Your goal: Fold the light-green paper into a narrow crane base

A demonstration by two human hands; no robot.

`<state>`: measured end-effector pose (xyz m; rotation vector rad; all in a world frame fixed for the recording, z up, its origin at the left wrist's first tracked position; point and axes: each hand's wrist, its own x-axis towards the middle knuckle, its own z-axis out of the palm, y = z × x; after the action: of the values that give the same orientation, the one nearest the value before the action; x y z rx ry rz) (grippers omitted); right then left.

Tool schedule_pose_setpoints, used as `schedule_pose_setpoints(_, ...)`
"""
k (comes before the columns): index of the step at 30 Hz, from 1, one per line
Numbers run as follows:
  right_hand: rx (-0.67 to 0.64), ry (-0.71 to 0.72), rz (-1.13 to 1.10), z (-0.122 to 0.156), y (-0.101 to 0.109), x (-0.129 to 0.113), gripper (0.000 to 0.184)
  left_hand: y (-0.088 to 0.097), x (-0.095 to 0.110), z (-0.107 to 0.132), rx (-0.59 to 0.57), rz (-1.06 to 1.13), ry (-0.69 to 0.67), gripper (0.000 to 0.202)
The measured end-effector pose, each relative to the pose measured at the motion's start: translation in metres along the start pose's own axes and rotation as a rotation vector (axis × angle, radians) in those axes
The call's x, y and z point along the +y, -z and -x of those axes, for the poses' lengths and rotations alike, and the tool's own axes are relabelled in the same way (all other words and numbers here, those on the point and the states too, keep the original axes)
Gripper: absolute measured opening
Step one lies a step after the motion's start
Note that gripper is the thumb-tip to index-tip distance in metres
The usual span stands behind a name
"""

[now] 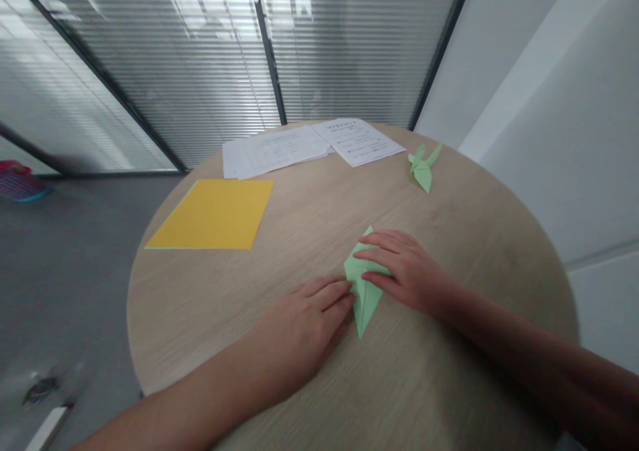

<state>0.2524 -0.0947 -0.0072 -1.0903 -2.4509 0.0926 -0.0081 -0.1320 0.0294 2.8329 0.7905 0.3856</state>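
Note:
A folded piece of light green paper (366, 296), shaped like a narrow kite, lies flat on the round wooden table (449, 231). My right hand (407, 268) rests on its upper right part with fingers stretched flat, pressing it down. My left hand (304, 328) lies flat to the left, its fingertips touching the paper's left edge. Neither hand grips anything.
A finished green paper crane (424, 165) sits at the far right of the table. A yellow paper square (214, 215) lies at the left. White printed sheets (309, 146) lie at the far edge. Glass walls with blinds stand behind; a pink basket (17, 179) is on the floor.

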Motion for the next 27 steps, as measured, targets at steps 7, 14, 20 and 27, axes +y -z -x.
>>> schedule_pose_setpoints(7, 0.063, 0.013, -0.011, 0.002, 0.004, -0.002, 0.009, -0.01, -0.015, -0.011, -0.011, -0.031, 0.054, 0.033)
schedule_pose_setpoints(14, 0.011, 0.103, -0.031, 0.0, 0.007, -0.007, 0.016, -0.012, -0.028, -0.019, 0.026, -0.018, 0.017, 0.031)
schedule_pose_setpoints(20, 0.008, 0.148, -0.026, 0.001, 0.013, -0.006, 0.014, -0.005, -0.027, -0.014, -0.046, -0.026, -0.04, 0.028)
schedule_pose_setpoints(27, -0.087, 0.298, -0.172, 0.006, 0.019, -0.016, 0.02, -0.001, -0.024, -0.009, -0.083, -0.064, -0.018, 0.025)
